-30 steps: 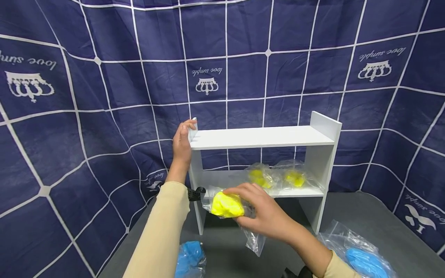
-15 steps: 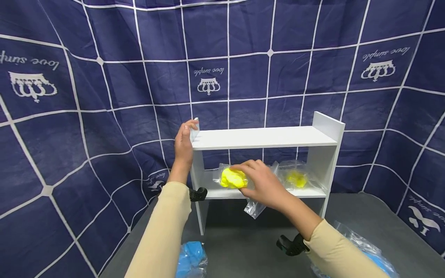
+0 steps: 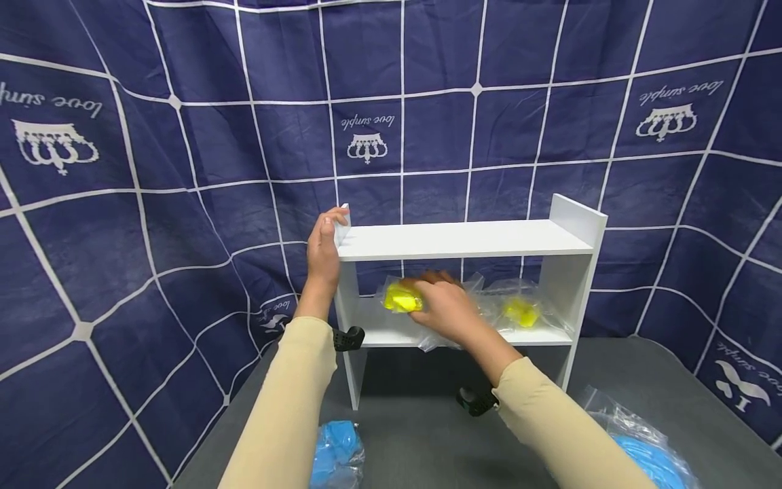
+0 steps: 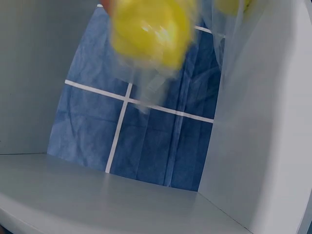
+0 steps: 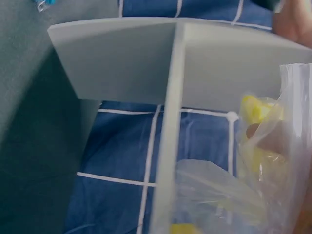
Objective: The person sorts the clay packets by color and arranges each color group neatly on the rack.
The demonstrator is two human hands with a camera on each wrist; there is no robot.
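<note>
Right hand (image 3: 446,309) grips yellow bag (image 3: 400,297) inside shelf (image 3: 464,241) — left hand (image 3: 322,255) seemingly clasps its corner.

We take this for a staged recording corner, not a lived-in room. A navy backdrop cloth (image 3: 201,142) with a white grid and printed crown logos hangs around us on all sides, hiding the walls. Before it lies a dark grey worktop (image 3: 415,435) carrying only a small white two-tier shelf (image 3: 458,241) and a few sealed clear bags of yellow (image 3: 519,311) and blue (image 3: 334,454) stuff. No household or office fittings show anywhere.
</note>
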